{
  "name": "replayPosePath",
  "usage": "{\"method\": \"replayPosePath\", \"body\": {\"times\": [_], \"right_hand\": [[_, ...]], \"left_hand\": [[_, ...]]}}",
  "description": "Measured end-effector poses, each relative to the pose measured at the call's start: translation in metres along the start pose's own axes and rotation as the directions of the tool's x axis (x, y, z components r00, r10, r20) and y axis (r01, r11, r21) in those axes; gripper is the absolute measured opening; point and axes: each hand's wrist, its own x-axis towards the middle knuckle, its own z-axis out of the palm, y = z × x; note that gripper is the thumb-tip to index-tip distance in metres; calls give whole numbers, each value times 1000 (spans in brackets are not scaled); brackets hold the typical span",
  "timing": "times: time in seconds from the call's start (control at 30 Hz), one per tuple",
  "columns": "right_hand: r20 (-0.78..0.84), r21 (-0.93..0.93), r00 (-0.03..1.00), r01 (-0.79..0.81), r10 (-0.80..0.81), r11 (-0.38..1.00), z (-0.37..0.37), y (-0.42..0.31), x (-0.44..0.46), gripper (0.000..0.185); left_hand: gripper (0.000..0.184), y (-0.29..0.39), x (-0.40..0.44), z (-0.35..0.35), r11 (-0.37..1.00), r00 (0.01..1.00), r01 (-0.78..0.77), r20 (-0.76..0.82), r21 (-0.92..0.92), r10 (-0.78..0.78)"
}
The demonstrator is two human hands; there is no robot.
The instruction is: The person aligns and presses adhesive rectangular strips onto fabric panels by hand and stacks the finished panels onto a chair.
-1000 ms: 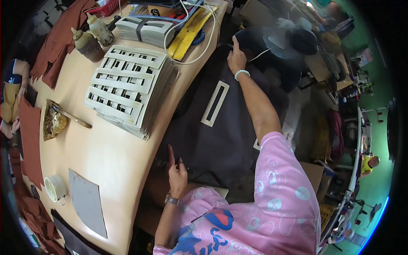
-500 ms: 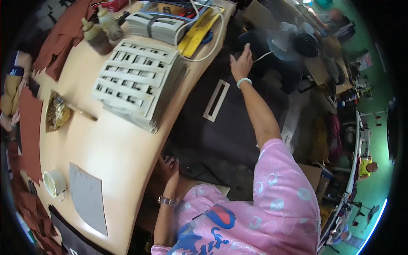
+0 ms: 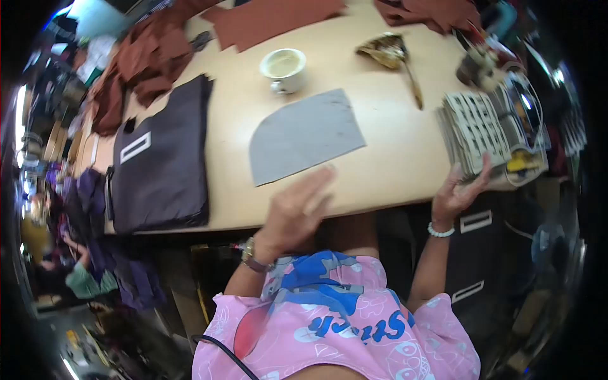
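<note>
My left hand [image 3: 299, 206], with a watch on the wrist, is raised at the table's near edge, below the grey curved sheet [image 3: 307, 134]. It is blurred, but its fingers look stretched out and it holds nothing I can see. My right hand [image 3: 457, 193], with a bead bracelet, is open with fingers spread. It is close to the stack of white slotted pieces [image 3: 478, 133]; I cannot tell whether it touches them. Below it, to the right of the table, a dark panel [image 3: 500, 253] bears white rectangular frames [image 3: 476, 220].
Dark panels [image 3: 168, 171] with a white frame lie on the left of the table [image 3: 392, 171]. Farther back are a white cup [image 3: 285, 73], a brush [image 3: 415, 85] on a crumpled glue-stained holder [image 3: 384, 50], bottles [image 3: 478, 66] and reddish-brown sheets [image 3: 272, 22].
The view has swung left, from the table's right side to its front. My right hand has come back from over the dark panel, and my left hand has risen from my lap.
</note>
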Motion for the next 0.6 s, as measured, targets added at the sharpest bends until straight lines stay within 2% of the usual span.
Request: {"method": "replayPosePath", "body": {"times": [0.07, 0.13, 0.2, 0.3, 0.33, 0.4, 0.43, 0.53, 0.6], "right_hand": [[107, 137, 992, -75, 61, 988, 24, -48, -2, 57], [215, 295, 976, -89, 25, 951, 48, -84, -9, 53], [293, 385, 951, -25, -96, 923, 65, -112, -20, 51], [393, 442, 876, 87, -280, 893, 76, -148, -29, 51], [417, 453, 855, 98, -307, 886, 78, -157, -33, 50], [459, 472, 811, 122, -361, 873, 83, -170, -37, 48], [484, 484, 804, 84, -347, 871, 87, -176, -39, 48], [571, 509, 762, -39, -304, 860, 98, -193, -44, 51], [647, 530, 723, -198, -243, 825, 111, -207, -44, 56]], "left_hand": [[38, -25, -8, -47, 975, 970, 92, -241, 204, -41], [34, -52, -14, -96, 870, 922, 161, -386, 466, 36], [40, -92, -32, -135, 836, 886, 333, -449, 436, -119], [51, -154, -68, -163, 646, 892, 437, -393, 625, -223], [54, -164, -78, -165, 564, 864, 497, -312, 660, -396], [49, -173, -92, -161, 559, 848, 509, -269, 655, -457], [47, -176, -94, -161, 556, 839, 512, -243, 655, -486], [41, -169, -96, -157, 620, 844, 531, -295, 578, -447], [39, -156, -90, -152, 693, 853, 522, -321, 498, -412]]}}
